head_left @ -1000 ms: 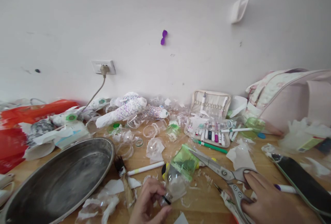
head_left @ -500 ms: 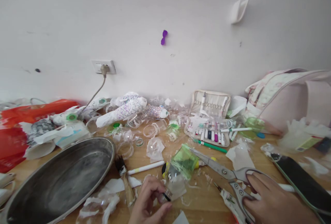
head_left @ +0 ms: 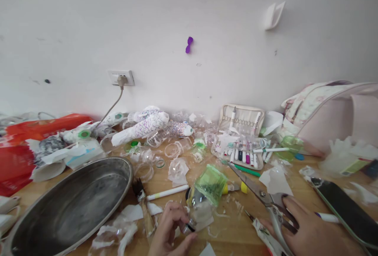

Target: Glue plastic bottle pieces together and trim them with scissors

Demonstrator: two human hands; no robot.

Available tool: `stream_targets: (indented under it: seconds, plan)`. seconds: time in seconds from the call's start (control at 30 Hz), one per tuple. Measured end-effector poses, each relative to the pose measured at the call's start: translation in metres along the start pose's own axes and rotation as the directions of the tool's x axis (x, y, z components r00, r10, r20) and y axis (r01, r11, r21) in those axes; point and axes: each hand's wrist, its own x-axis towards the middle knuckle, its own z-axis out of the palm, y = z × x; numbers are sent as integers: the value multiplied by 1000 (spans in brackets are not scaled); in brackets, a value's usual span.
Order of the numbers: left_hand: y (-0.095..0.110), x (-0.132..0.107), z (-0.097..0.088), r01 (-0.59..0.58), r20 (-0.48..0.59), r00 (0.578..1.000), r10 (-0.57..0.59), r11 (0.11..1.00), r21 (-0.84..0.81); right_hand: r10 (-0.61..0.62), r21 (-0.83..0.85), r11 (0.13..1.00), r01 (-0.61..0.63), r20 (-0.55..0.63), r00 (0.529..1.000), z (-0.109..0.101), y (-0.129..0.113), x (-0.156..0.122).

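Observation:
My left hand, low in the middle, has its fingers closed around the neck of a cut clear plastic bottle. The bottle lies tilted away from me, with a green see-through part at its far end. To the right, my right hand grips the handles of metal scissors. Their blades point up and left, just right of the green part and apart from it. Behind the bottle lies a partly hidden yellow tool. Under the scissors rests a thin pointed tool with a white handle.
An oval metal basin fills the left front, beside a paintbrush and a white marker. Behind are plastic scraps, paper fish and an open marker case. A phone and pink backpack stand right.
The scissors have shifted right, off the green part's edge, and their handles have turned in my right hand. My left hand keeps its hold on the bottle. The view has moved slightly.

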Motion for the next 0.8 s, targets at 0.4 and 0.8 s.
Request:
stream_targets:
  seconds: [0.4, 0.8]
  plan:
    - [-1, 1, 0, -39, -28, 999, 43, 990, 139, -96, -42, 995, 93, -87, 992, 11, 2, 2]
    - [11, 6, -2, -135, 11, 990, 140, 932, 337, -215, 6, 977, 215, -19, 976, 12, 5, -13]
